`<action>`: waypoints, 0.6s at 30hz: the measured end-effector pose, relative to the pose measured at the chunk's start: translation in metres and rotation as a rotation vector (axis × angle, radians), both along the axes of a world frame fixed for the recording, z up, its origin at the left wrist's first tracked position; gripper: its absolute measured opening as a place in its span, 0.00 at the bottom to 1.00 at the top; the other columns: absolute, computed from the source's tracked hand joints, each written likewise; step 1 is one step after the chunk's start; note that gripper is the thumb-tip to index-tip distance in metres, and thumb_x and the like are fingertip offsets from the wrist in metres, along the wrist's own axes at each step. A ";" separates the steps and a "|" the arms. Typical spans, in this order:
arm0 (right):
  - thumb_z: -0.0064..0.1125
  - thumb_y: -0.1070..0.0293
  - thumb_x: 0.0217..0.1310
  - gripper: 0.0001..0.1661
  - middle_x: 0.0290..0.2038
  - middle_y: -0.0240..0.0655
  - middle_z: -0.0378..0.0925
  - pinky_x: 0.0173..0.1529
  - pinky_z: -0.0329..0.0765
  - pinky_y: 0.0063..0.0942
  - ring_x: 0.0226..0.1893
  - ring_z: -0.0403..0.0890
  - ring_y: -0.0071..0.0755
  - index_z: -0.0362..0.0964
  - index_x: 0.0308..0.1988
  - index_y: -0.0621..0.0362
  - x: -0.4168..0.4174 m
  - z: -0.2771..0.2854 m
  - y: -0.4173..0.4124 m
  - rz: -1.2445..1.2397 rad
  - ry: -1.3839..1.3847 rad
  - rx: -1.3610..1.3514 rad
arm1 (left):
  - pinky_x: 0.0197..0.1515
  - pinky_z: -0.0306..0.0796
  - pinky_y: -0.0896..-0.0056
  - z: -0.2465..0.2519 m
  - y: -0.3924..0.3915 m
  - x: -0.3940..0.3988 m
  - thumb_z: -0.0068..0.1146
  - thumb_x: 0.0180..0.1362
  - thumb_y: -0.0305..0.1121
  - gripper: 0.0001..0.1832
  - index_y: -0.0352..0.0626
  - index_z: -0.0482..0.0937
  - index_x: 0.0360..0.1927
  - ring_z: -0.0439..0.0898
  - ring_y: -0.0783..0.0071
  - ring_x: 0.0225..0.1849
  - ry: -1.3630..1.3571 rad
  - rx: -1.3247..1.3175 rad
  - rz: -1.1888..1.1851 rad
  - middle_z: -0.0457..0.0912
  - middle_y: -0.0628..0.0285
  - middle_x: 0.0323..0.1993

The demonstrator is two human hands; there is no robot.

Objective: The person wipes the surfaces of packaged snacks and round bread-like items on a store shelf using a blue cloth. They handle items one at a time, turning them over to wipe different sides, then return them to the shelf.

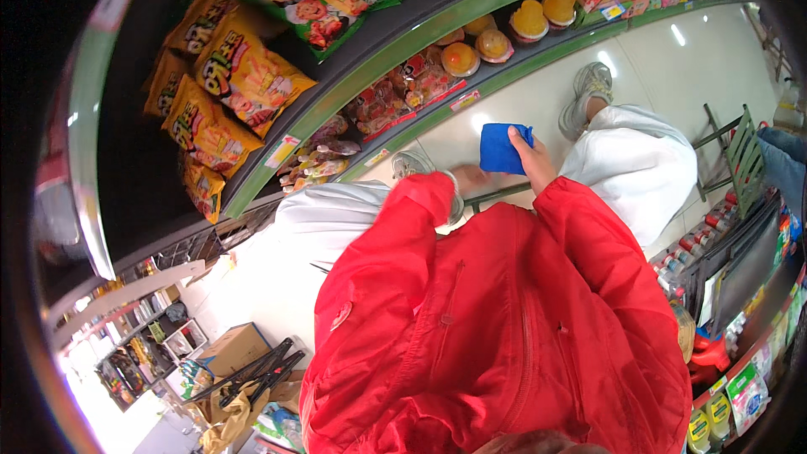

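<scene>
A folded blue cloth (503, 149) is in my right hand (533, 156), with the thumb on its upper face and the fingers hidden beneath. My left hand (471, 179) shows only as a blur at the end of its red sleeve, just below and to the left of the cloth; whether its fingers are apart is unclear. Both hands are over the floor between my knees, in front of a low green-edged store shelf (403, 129). Packed snacks (413, 85) and round yellow-topped cups (460, 59) stand on this bottom shelf.
Orange snack bags (252, 79) and green snack bags (321, 0) fill the shelf above. A green slatted folding stool (744, 157) stands at the right, near bottles (687, 246). Behind at the lower left are a cardboard box (236, 348) and black folded metal parts (261, 375).
</scene>
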State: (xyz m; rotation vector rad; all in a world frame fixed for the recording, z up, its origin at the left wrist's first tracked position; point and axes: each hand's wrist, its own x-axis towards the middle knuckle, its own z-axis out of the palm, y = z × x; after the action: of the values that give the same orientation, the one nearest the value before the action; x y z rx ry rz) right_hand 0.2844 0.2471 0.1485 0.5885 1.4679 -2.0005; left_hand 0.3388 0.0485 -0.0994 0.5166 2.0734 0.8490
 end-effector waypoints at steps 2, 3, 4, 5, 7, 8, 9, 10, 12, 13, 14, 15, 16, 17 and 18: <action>0.56 0.47 0.60 0.29 0.32 0.39 0.77 0.23 0.78 0.28 0.25 0.80 0.32 0.70 0.45 0.64 -0.009 0.000 0.022 -0.126 0.057 0.056 | 0.47 0.67 0.63 0.114 0.074 -0.007 0.44 0.63 0.36 0.14 0.40 0.75 0.47 0.76 0.63 0.42 -0.137 -0.088 -0.331 0.80 0.59 0.40; 0.56 0.47 0.60 0.29 0.32 0.39 0.77 0.23 0.78 0.28 0.25 0.80 0.32 0.70 0.44 0.64 -0.008 0.010 0.022 -0.128 0.090 0.043 | 0.47 0.67 0.62 0.109 0.077 0.011 0.44 0.63 0.36 0.15 0.40 0.75 0.47 0.76 0.62 0.42 -0.120 -0.130 -0.352 0.80 0.59 0.40; 0.56 0.47 0.60 0.29 0.32 0.39 0.77 0.23 0.78 0.28 0.24 0.80 0.31 0.70 0.44 0.65 -0.010 0.018 0.027 -0.148 0.128 0.039 | 0.48 0.67 0.62 0.107 0.079 0.021 0.44 0.63 0.36 0.15 0.40 0.75 0.47 0.76 0.62 0.42 -0.101 -0.159 -0.360 0.80 0.58 0.41; 0.56 0.47 0.60 0.29 0.32 0.39 0.77 0.23 0.77 0.27 0.24 0.80 0.31 0.70 0.44 0.65 -0.011 0.020 0.028 -0.155 0.147 0.034 | 0.48 0.67 0.62 0.105 0.077 0.034 0.44 0.63 0.36 0.15 0.40 0.75 0.47 0.76 0.62 0.42 -0.108 -0.181 -0.345 0.80 0.58 0.41; 0.56 0.48 0.60 0.29 0.32 0.39 0.77 0.23 0.77 0.26 0.24 0.80 0.31 0.70 0.44 0.66 -0.013 0.033 0.029 -0.112 0.180 0.036 | 0.48 0.67 0.62 0.102 0.074 0.043 0.45 0.62 0.37 0.15 0.40 0.75 0.48 0.76 0.61 0.43 -0.095 -0.212 -0.299 0.79 0.58 0.41; 0.55 0.48 0.61 0.29 0.33 0.39 0.77 0.23 0.77 0.26 0.25 0.81 0.30 0.70 0.44 0.66 -0.014 0.043 0.030 -0.070 0.205 0.042 | 0.48 0.67 0.62 0.106 0.072 0.043 0.45 0.62 0.37 0.15 0.40 0.75 0.48 0.76 0.61 0.43 -0.081 -0.225 -0.269 0.79 0.57 0.41; 0.55 0.48 0.61 0.29 0.33 0.39 0.78 0.23 0.77 0.26 0.25 0.81 0.30 0.70 0.45 0.66 -0.017 0.054 0.032 -0.031 0.230 0.049 | 0.48 0.67 0.62 0.110 0.072 0.042 0.45 0.62 0.37 0.16 0.40 0.75 0.48 0.76 0.61 0.43 -0.066 -0.239 -0.234 0.79 0.57 0.42; 0.56 0.47 0.60 0.28 0.31 0.37 0.78 0.22 0.76 0.24 0.24 0.80 0.29 0.70 0.44 0.65 -0.019 0.066 0.032 0.030 0.259 0.018 | 0.48 0.67 0.61 0.115 0.069 0.039 0.45 0.62 0.37 0.16 0.40 0.75 0.48 0.76 0.61 0.43 -0.052 -0.251 -0.190 0.79 0.57 0.42; 0.55 0.47 0.60 0.28 0.32 0.36 0.79 0.26 0.77 0.24 0.27 0.81 0.27 0.71 0.44 0.64 -0.031 0.091 0.034 0.183 0.365 0.058 | 0.48 0.67 0.61 0.124 0.066 0.025 0.45 0.62 0.38 0.16 0.40 0.74 0.49 0.76 0.60 0.43 -0.015 -0.270 -0.093 0.79 0.57 0.42; 0.55 0.47 0.61 0.28 0.33 0.36 0.79 0.27 0.78 0.25 0.28 0.81 0.26 0.71 0.44 0.64 -0.037 0.100 0.036 0.255 0.412 0.078 | 0.48 0.67 0.61 0.129 0.065 0.016 0.45 0.62 0.38 0.16 0.41 0.74 0.49 0.76 0.60 0.44 0.005 -0.277 -0.048 0.79 0.56 0.42; 0.54 0.46 0.61 0.29 0.35 0.35 0.80 0.34 0.78 0.23 0.31 0.81 0.25 0.71 0.45 0.64 -0.047 0.102 0.038 0.361 0.504 0.125 | 0.49 0.67 0.61 0.133 0.063 0.003 0.45 0.62 0.38 0.17 0.41 0.74 0.49 0.76 0.59 0.44 0.030 -0.284 0.003 0.79 0.56 0.43; 0.55 0.46 0.60 0.29 0.35 0.35 0.80 0.38 0.76 0.22 0.31 0.81 0.25 0.72 0.44 0.64 -0.052 0.108 0.036 0.427 0.574 0.201 | 0.49 0.67 0.61 0.139 0.060 -0.009 0.45 0.62 0.38 0.17 0.41 0.74 0.49 0.76 0.59 0.44 0.054 -0.290 0.054 0.79 0.56 0.43; 0.55 0.45 0.59 0.29 0.34 0.38 0.81 0.38 0.76 0.25 0.32 0.82 0.29 0.73 0.44 0.62 -0.059 0.106 0.033 0.482 0.649 0.254 | 0.49 0.67 0.60 0.143 0.058 -0.022 0.45 0.62 0.38 0.17 0.41 0.74 0.50 0.76 0.59 0.44 0.080 -0.296 0.106 0.79 0.56 0.43; 0.55 0.44 0.58 0.29 0.34 0.40 0.81 0.38 0.76 0.27 0.32 0.82 0.33 0.74 0.43 0.61 -0.064 0.099 0.030 0.537 0.715 0.310 | 0.49 0.67 0.60 0.147 0.057 -0.035 0.45 0.61 0.38 0.17 0.41 0.74 0.50 0.76 0.59 0.44 0.106 -0.301 0.153 0.79 0.56 0.43; 0.54 0.42 0.57 0.30 0.33 0.43 0.80 0.38 0.76 0.31 0.32 0.82 0.39 0.74 0.43 0.59 -0.072 0.094 0.026 0.579 0.837 0.390 | 0.49 0.67 0.60 0.151 0.054 -0.053 0.46 0.61 0.39 0.17 0.41 0.74 0.50 0.76 0.58 0.45 0.140 -0.308 0.201 0.79 0.55 0.44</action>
State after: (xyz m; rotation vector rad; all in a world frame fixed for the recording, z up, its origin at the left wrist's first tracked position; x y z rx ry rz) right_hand 0.2121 0.2729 0.2424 -0.5813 2.2045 -1.5332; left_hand 0.2859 0.1027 0.0519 0.2073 2.3607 0.6014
